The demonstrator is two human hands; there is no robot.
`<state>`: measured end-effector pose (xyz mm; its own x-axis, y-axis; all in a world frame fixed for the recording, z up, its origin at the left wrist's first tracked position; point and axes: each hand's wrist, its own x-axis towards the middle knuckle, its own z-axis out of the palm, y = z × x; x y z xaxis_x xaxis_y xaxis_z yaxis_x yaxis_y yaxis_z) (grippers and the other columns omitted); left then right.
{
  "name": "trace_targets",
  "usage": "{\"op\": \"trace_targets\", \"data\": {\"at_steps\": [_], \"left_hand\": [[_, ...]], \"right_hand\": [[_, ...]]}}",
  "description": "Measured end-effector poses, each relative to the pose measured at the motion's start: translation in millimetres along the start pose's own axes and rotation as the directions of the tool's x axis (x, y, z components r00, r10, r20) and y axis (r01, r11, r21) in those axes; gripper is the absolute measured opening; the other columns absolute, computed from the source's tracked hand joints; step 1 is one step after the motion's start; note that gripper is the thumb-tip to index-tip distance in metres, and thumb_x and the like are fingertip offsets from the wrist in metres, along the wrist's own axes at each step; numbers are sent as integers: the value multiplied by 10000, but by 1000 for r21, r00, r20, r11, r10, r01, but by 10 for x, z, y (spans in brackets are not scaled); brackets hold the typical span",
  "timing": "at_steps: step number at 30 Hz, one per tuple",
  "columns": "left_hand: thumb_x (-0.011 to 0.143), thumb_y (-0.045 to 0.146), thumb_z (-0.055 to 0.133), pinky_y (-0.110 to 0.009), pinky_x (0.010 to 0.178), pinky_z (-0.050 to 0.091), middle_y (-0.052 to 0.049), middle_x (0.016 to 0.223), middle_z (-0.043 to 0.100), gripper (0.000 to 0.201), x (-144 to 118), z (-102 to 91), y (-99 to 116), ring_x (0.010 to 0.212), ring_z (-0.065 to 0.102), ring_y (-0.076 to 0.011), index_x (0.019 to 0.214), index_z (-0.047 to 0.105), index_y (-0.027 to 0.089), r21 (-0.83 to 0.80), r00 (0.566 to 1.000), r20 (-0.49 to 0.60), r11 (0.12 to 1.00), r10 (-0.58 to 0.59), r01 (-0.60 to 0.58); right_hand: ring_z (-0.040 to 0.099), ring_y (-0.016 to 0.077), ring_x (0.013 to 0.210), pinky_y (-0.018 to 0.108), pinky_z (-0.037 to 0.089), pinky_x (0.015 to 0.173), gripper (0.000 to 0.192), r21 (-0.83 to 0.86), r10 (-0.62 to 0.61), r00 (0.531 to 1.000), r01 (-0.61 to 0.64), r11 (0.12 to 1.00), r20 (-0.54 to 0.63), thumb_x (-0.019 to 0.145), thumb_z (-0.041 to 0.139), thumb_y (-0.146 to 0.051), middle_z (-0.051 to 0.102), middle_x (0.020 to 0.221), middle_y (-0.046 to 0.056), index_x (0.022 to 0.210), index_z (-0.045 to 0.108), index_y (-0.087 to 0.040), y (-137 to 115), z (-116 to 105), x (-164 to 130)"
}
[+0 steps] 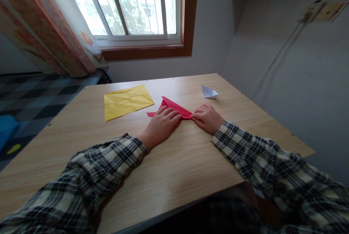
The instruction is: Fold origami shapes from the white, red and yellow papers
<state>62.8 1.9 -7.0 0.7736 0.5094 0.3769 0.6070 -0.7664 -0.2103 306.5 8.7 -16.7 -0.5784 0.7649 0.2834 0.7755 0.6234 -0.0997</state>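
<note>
A red folded paper, shaped like a long pointed wedge, lies on the wooden table. My left hand rests across its near side, fingers stretched out and pressing it down, so part of the paper is hidden. At the narrow right tip, my right hand is closed, with thumb and fingertips pinching the point. Left of the red paper lies a yellow paper sheet with crease lines, opened out flat. Beyond my right hand stands a small white folded paper.
The wooden table has its far edge near the wall below a window. A patterned curtain hangs at the left. On the right wall, a cable runs down from a socket. A blue object is at far left.
</note>
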Motion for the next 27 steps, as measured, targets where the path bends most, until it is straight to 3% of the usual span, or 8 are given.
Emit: {"op": "trace_targets", "data": {"at_steps": [7, 12, 20, 27], "left_hand": [[1054, 294, 415, -496, 1064, 401, -103, 1178, 702, 291, -12, 30, 1, 1099, 606, -273, 1134, 670, 177, 79, 1000, 3, 997, 17, -17], [1055, 305, 413, -460, 975, 439, -97, 1075, 710, 292, -4, 2, 18, 1007, 622, -258, 1077, 675, 178, 74, 999, 42, 997, 7, -10], [1041, 309, 456, -422, 880, 465, -91, 995, 731, 294, -5, -7, 17, 917, 656, -249, 1193, 661, 165, 64, 998, 50, 997, -40, 37], [1037, 312, 464, -422, 894, 471, -105, 959, 745, 292, -9, -8, 20, 901, 682, -247, 1165, 669, 148, 84, 995, 66, 994, -73, 67]], "right_hand": [[610, 235, 1053, 467, 259, 1123, 260, -47, -56, 998, 57, 997, 30, 975, 518, -215, 755, 1053, 83, 987, 778, -210, -2, -23, 3], [608, 235, 1040, 463, 253, 1128, 246, -43, -92, 995, 94, 995, 37, 951, 529, -194, 753, 1044, 91, 1012, 767, -194, -1, -34, 4], [629, 244, 995, 442, 320, 1068, 218, -11, -63, 998, 64, 998, 14, 937, 548, -169, 750, 1030, 103, 982, 761, -159, 4, 7, 18], [610, 240, 949, 414, 353, 996, 216, -15, -52, 997, 51, 999, -63, 957, 550, -207, 734, 950, 107, 883, 748, -165, 24, 31, 19]]}}
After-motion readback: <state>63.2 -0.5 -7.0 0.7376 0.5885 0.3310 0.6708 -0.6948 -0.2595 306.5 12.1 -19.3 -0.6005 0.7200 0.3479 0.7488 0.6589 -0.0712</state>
